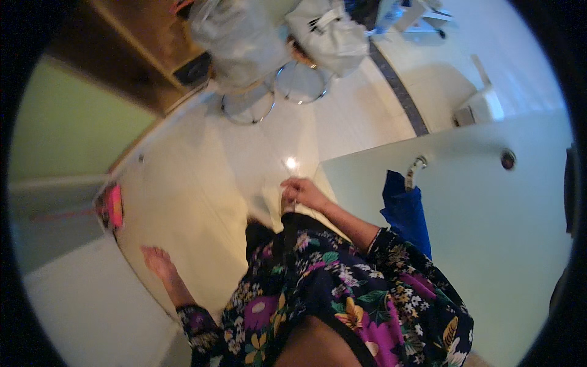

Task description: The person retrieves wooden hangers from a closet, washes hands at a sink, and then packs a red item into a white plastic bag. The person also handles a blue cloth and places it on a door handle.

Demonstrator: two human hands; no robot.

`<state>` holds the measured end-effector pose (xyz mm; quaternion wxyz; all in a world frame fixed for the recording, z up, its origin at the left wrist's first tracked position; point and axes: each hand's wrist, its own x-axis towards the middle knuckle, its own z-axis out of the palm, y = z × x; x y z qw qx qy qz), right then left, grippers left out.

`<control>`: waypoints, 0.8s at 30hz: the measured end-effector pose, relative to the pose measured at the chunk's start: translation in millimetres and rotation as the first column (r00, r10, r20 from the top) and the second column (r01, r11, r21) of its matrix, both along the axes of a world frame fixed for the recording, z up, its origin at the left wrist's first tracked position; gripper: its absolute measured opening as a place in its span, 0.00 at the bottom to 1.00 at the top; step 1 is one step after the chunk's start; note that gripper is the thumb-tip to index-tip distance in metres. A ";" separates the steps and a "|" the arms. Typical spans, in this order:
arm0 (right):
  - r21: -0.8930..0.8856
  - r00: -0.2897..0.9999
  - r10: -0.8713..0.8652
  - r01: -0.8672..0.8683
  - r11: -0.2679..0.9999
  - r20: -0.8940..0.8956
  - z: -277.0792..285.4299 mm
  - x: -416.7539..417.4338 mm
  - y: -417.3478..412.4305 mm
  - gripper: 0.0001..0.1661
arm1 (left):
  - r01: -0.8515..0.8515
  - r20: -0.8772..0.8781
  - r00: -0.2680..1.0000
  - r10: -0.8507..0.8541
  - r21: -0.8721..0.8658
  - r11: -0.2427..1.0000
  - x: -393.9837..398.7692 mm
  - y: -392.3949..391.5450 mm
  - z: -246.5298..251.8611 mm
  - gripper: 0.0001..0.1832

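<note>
My left hand (158,262) hangs low at the left, away from my body, blurred, with nothing visible in it. In front of my dark trousers, my right hand (303,191) has loosely bent fingers that are slightly apart, and I see no object in it. I wear a dark floral top (330,275). My right forearm passes close to a pale door (477,220) on the right. From its metal handle (415,172) hangs a blue cloth or bag (406,215). Part of a foot shows just beneath my right hand.
Pale glossy floor (192,202) stretches ahead. Two stools with chrome ring bases (300,102) carry a whitish plastic bag (238,46) and a printed white bag (332,36). A dark threshold strip (399,87) crosses the floor. A pink item (115,206) lies by the left wall. Wooden furniture (151,46) stands upper left.
</note>
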<state>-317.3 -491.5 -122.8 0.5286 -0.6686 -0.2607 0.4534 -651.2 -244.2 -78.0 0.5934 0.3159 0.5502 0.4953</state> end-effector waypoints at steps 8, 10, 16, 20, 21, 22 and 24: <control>-0.097 0.986 -0.120 0.110 0.989 -0.112 9.6 53.8 10.0 0.16 | 0.199 0.030 0.977 -0.209 0.204 0.959 95.8 94.2 21.2 0.15; -0.016 0.964 -0.167 0.168 0.986 -0.208 2.8 69.3 35.4 0.16 | 0.320 -0.148 0.947 -0.285 0.359 0.877 127.3 141.7 65.9 0.16; -0.004 0.933 -0.297 0.303 0.953 -0.204 -11.2 123.7 16.2 0.15 | 0.352 -0.140 0.935 -0.326 0.241 0.905 249.7 135.0 62.4 0.21; 0.053 0.924 -0.308 0.328 0.943 -0.226 66.0 122.6 138.3 0.15 | 0.497 -0.197 0.864 -0.464 0.176 0.850 286.5 217.1 97.3 0.23; 0.087 0.906 -0.265 0.309 0.947 -0.329 75.9 122.0 161.8 0.16 | 0.497 -0.172 0.865 -0.471 0.168 0.852 289.1 220.1 97.6 0.23; 0.075 0.914 -0.203 0.244 0.967 -0.352 87.5 120.9 181.3 0.18 | 0.496 -0.146 0.867 -0.476 0.166 0.852 294.3 217.9 98.0 0.23; 0.104 0.862 -0.168 0.245 0.964 -0.478 67.6 60.1 156.9 0.21 | 0.604 -0.121 0.797 -0.592 0.195 0.773 262.0 148.4 55.1 0.26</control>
